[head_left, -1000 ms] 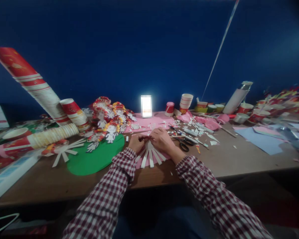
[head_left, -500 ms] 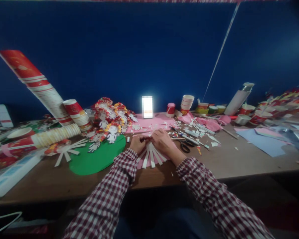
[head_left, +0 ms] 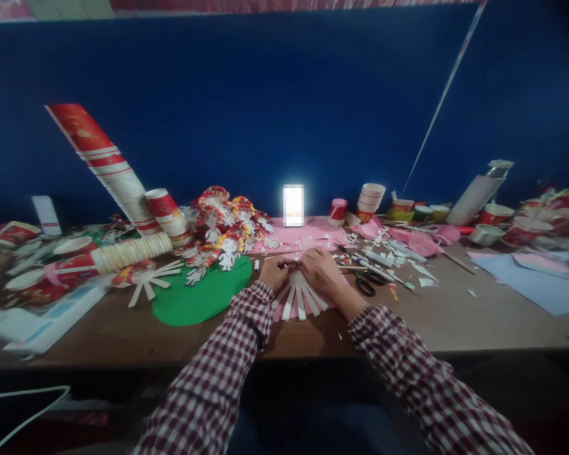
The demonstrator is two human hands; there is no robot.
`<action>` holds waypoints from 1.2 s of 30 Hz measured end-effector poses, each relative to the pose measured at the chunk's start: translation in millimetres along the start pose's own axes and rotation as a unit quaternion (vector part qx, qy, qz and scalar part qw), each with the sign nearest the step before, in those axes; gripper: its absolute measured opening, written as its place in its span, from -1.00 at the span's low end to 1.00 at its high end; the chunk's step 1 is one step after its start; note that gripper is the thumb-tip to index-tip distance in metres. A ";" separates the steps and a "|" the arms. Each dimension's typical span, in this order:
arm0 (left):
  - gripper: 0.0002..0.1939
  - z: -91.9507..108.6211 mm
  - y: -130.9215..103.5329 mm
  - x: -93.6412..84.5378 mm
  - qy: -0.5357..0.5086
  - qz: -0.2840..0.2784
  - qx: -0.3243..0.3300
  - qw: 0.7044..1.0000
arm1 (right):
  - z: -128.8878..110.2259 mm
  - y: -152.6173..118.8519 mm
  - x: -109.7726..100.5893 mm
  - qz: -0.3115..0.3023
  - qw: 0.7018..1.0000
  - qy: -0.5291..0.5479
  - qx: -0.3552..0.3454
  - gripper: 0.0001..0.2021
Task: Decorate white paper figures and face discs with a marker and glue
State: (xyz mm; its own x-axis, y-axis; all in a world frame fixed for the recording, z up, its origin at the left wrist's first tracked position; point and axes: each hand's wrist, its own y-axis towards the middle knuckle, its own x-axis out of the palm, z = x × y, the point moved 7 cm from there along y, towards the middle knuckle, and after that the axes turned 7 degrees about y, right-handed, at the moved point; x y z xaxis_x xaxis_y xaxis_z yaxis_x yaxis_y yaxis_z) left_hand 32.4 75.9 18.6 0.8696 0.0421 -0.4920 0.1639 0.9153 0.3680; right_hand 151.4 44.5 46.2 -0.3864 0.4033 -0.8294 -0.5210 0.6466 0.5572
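A paper cup cut into white strips [head_left: 299,302] is fanned out over a pink sheet at the table's front, strips toward me. At its upper left edge, my left hand [head_left: 275,273] is closed with thumb and finger pinched together. My right hand [head_left: 321,268] bends over the top of the same cup, its fingers closed and nearly meeting the left ones. Whatever lies right between the fingertips is hidden. Left of my hands, a green rounded sheet [head_left: 203,300] lies flat. Another cut cup [head_left: 149,281] with spread strips rests beyond its left edge.
Stacked paper cups [head_left: 118,180] lean at the left, near a pile of red-and-yellow decorated paper figures [head_left: 227,218]. Black-handled scissors [head_left: 367,283] and paper scraps [head_left: 408,259] lie to the right. A glowing phone-shaped screen [head_left: 293,205] stands behind. Pale sheets [head_left: 540,287] lie far right.
The view has turned slightly left, so everything sits further right in the picture. Both hands stay at the cut paper cup with nearly the same hold.
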 end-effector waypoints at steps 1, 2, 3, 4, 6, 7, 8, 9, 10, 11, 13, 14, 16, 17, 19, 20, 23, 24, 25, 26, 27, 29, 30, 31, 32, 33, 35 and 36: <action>-0.86 -0.1 0.0 0.1 0.000 0.001 -0.002 1.000 | 0.2 -0.1 0.5 0.002 1.000 0.002 0.001 -0.81; -0.86 -0.3 -0.1 0.2 -0.001 0.002 -0.005 1.000 | 0.3 -0.1 0.8 0.003 1.000 0.004 0.002 -0.80; -0.86 -0.7 -0.1 0.3 -0.001 0.004 -0.009 1.000 | 0.3 -0.1 1.0 0.003 1.000 0.006 0.003 -0.80; -0.86 -1.1 -0.2 0.4 0.000 0.007 -0.013 1.000 | 0.2 -0.1 0.9 0.004 1.000 0.007 0.003 -0.79; -0.87 -1.9 -0.3 0.5 0.004 0.015 -0.021 1.000 | -0.6 0.0 0.1 0.004 1.000 0.010 0.003 -0.80; -0.88 -2.2 -0.3 0.4 0.007 0.020 -0.024 0.999 | -1.2 0.1 -0.9 0.004 1.000 0.011 0.003 -0.80; -0.89 -2.4 -0.2 0.3 0.010 0.025 -0.025 0.999 | -2.0 0.1 -2.2 0.005 1.000 0.012 0.002 -0.81; -0.90 -2.7 -0.1 0.0 0.015 0.031 -0.026 0.999 | -2.8 0.1 -3.8 0.006 1.000 0.013 0.003 -0.82; -0.91 -3.0 0.0 -0.5 0.019 0.038 -0.027 0.999 | -3.5 0.1 -5.7 0.008 1.000 0.013 0.005 -0.82; -0.91 -3.6 0.2 -1.3 0.024 0.046 -0.028 0.998 | -3.8 0.0 -7.8 0.011 1.000 0.013 0.008 -0.82; -0.91 -5.7 0.2 -3.7 0.035 0.066 -0.032 0.997 | -2.6 -0.5 -12.8 0.022 0.999 0.013 0.019 -0.81; -0.91 -7.0 0.1 -5.4 0.039 0.077 -0.036 0.996 | -0.8 -0.9 -16.0 0.034 0.999 0.014 0.027 -0.81; -0.90 -9.7 -0.3 -8.7 0.047 0.096 -0.043 0.993 | 5.3 -2.3 -23.0 0.066 0.997 0.014 0.047 -0.80; -0.89 -10.7 -0.6 -10.3 0.049 0.102 -0.046 0.992 | 9.3 -3.4 -26.1 0.081 0.995 0.013 0.059 -0.79; -0.87 -12.2 -0.9 -12.7 0.051 0.109 -0.051 0.991 | 18.2 -5.7 -29.4 0.092 0.992 0.013 0.083 -0.77; -0.87 -12.7 -1.0 -13.6 0.051 0.110 -0.053 0.991 | 22.2 -6.8 -29.6 0.089 0.992 0.013 0.093 -0.76; -0.86 -14.3 -1.0 -15.3 0.048 0.112 -0.061 0.991 | 29.2 -9.4 -28.0 0.068 0.992 0.016 0.102 -0.75; -0.86 -14.9 -0.9 -15.4 0.047 0.112 -0.063 0.991 | 29.6 -10.0 -27.4 0.063 0.993 0.016 0.100 -0.76; -0.86 -15.5 -0.8 -15.3 0.045 0.112 -0.065 0.991 | 29.3 -10.4 -26.8 0.058 0.993 0.016 0.097 -0.77; -0.86 -16.0 -0.7 -15.2 0.044 0.112 -0.066 0.991 | 28.5 -10.7 -25.9 0.053 0.994 0.016 0.093 -0.77; -0.86 -16.5 -0.6 -15.1 0.042 0.113 -0.067 0.990 | 27.3 -10.7 -24.7 0.047 0.995 0.015 0.089 -0.77; -0.85 -17.6 -0.6 -15.1 0.041 0.117 -0.069 0.990 | 24.5 -10.3 -22.1 0.033 0.996 0.013 0.080 -0.76; -0.85 -18.0 -0.7 -14.9 0.040 0.117 -0.070 0.990 | 23.4 -10.1 -20.8 0.026 0.997 0.011 0.077 -0.76; -0.85 -18.3 -0.8 -14.6 0.040 0.117 -0.070 0.990 | 22.7 -9.9 -19.8 0.021 0.997 0.009 0.075 -0.76; -0.85 -18.4 -0.9 -14.1 0.039 0.116 -0.070 0.990 | 22.4 -9.7 -19.0 0.017 0.997 0.008 0.074 -0.77; -0.85 -18.3 -1.0 -13.6 0.039 0.114 -0.069 0.990 | 22.5 -9.5 -18.5 0.014 0.997 0.006 0.076 -0.78; -0.86 -17.6 -1.3 -13.0 0.040 0.113 -0.066 0.991 | 23.2 -9.4 -18.0 0.010 0.997 0.004 0.078 -0.80; -0.86 -17.0 -1.4 -13.0 0.041 0.113 -0.064 0.991 | 23.4 -9.3 -17.7 0.008 0.997 0.003 0.079 -0.80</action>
State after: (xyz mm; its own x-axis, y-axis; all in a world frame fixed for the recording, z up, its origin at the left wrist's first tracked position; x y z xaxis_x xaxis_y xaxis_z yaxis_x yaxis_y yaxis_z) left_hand 12.9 80.9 11.1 0.8352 0.2793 -0.4738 -0.0958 0.9221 0.3748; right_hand 180.9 46.5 54.8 -0.3989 0.4108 -0.8198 -0.3888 0.7339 0.5569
